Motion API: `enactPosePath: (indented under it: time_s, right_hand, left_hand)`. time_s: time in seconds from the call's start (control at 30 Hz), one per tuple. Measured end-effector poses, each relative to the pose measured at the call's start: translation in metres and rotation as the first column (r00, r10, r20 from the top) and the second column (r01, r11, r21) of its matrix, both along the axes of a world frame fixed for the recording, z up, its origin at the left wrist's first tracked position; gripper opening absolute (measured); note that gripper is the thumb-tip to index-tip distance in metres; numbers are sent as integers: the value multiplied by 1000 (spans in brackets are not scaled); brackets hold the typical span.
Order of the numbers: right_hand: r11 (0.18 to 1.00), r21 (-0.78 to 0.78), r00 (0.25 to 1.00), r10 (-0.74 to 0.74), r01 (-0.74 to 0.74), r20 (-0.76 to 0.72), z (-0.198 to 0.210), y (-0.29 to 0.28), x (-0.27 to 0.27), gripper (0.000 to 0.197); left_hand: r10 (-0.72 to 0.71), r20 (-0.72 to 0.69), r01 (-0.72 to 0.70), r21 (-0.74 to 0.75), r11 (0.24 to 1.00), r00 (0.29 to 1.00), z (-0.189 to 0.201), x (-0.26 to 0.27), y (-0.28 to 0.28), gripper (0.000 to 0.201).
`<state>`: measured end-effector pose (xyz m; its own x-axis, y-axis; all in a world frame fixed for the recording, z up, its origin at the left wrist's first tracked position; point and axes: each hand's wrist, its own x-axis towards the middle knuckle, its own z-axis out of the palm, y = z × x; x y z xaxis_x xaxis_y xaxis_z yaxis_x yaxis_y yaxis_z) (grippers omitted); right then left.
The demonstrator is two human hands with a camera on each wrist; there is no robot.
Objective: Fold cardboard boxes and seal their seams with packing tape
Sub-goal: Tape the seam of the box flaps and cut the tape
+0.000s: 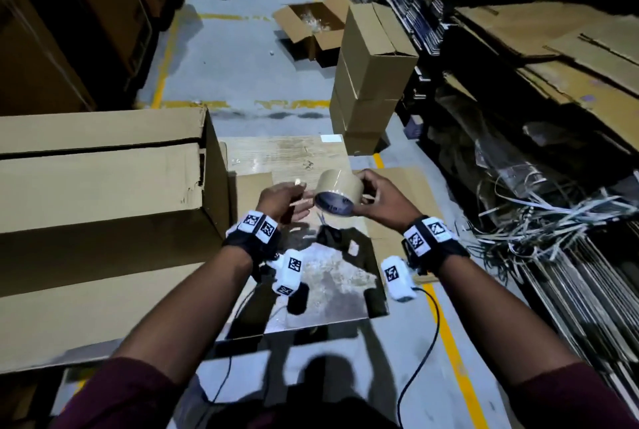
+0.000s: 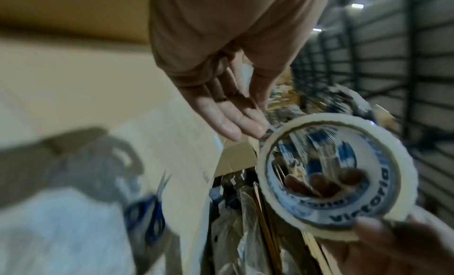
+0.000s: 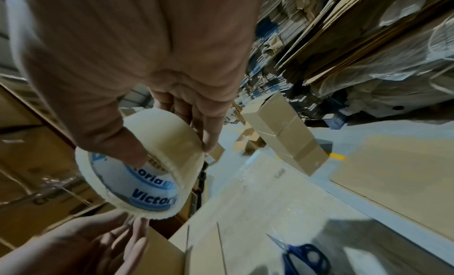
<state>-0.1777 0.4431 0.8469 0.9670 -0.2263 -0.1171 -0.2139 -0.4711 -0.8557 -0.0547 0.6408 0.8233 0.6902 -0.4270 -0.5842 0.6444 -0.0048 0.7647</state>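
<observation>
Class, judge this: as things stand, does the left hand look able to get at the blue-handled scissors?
Probably yes. The left hand is open and holds nothing; the scissors lie uncovered on the surface below, while the right hand holds the tape roll.

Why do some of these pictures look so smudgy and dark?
Head view: dim room, sharp enough, with the person's shadow on the floor. Left wrist view: motion blur smears the scissors, while the tape roll stays clearer. Right wrist view: the wide lens bends the stacked boxes and the edges blur.
</observation>
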Motion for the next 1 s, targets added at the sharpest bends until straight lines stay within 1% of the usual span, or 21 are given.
enactPosePath:
  time_s: [0.07, 0.13, 0.2, 0.27, 0.3, 0.37, 0.4, 0.47, 0.53, 0.6, 0.67, 0.73, 0.83, 0.9, 1.0]
  right_hand:
    - [998, 35, 998, 46, -47, 36, 18, 3, 5, 39]
    - [993, 70, 993, 87, -92, 75, 37, 13, 14, 42]
    - [985, 74, 981, 148, -157, 122, 57, 33, 28, 44]
    - [974, 13, 962, 219, -224, 162, 75, 56, 45, 43]
    - [969, -15, 955, 244, -245, 171, 82, 68, 55, 40]
    - [963, -41, 949, 268, -265, 165, 93, 88, 75, 34]
    - [961, -45, 947, 276, -272, 164, 97, 99, 87, 32]
    - [953, -5, 941, 298, -302, 161, 105, 125, 111, 39]
    - [935, 71, 927, 331, -347, 178, 112, 163, 143, 49]
    - [913, 132, 912, 358, -387, 197, 115, 209, 183, 48]
    - [898, 169, 905, 368, -405, 215, 113, 258, 225, 42]
    - [896, 154, 900, 381, -416, 211, 108, 306, 264, 35]
    - [887, 127, 890, 420, -444, 177, 97, 368, 308, 34]
    - [884, 108, 886, 437, -455, 152, 88, 398, 327, 31]
    - [894, 67, 893, 431, -442, 131, 79, 429, 343, 29]
  left_hand:
    - [14, 189, -29, 75, 997, 982, 29, 5, 16, 3]
    - [34, 293, -59, 78, 995, 956, 53, 14, 36, 5]
    - [76, 345, -100, 54, 993, 935, 73, 24, 56, 8]
    - [129, 400, -170, 68, 983, 907, 91, 39, 80, 10]
    - [175, 415, -227, 78, 971, 893, 99, 49, 97, 11]
    - [293, 399, -348, 70, 935, 869, 113, 75, 141, 11]
    - [323, 397, -383, 79, 920, 859, 119, 91, 168, 12]
    - [312, 413, -395, 131, 909, 855, 127, 116, 226, 13]
    - [297, 447, -398, 152, 905, 844, 130, 137, 282, 11]
    - [276, 523, -430, 198, 881, 807, 131, 159, 336, 8]
    - [262, 576, -466, 240, 851, 774, 127, 181, 391, 8]
    - [290, 573, -503, 256, 826, 767, 120, 202, 442, 10]
    - [313, 569, -532, 269, 803, 761, 108, 228, 503, 11]
    - [291, 581, -527, 289, 799, 760, 97, 244, 535, 8]
    - [297, 537, -502, 285, 817, 789, 76, 264, 568, 14]
